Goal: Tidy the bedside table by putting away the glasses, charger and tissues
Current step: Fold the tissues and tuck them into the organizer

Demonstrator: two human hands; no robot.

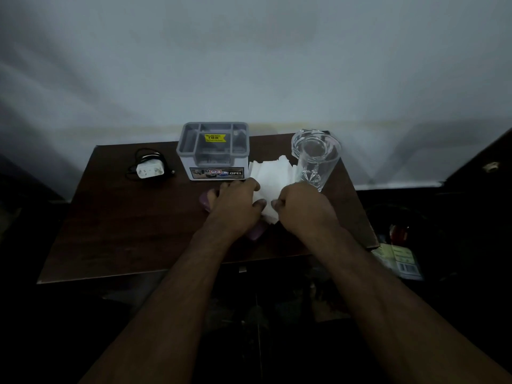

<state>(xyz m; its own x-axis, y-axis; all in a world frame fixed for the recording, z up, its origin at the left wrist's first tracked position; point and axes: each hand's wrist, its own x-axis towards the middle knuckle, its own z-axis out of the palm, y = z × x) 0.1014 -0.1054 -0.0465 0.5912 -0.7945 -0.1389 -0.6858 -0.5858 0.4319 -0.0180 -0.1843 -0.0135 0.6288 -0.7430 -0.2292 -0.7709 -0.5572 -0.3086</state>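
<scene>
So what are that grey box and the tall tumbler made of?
The grey box looks like moulded plastic, matte, with rounded compartment walls and stickers on it. The tall tumbler seems to be clear glass with a cut pattern near its base, though clear plastic can't be ruled out.

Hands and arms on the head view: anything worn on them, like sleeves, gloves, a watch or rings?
Both forearms are bare to the bottom edge of the picture: no sleeves show. The left hand and right hand wear no gloves, and no watch or band shows at either wrist. No rings can be seen, though the light is dim and the fingers are partly hidden.
</scene>
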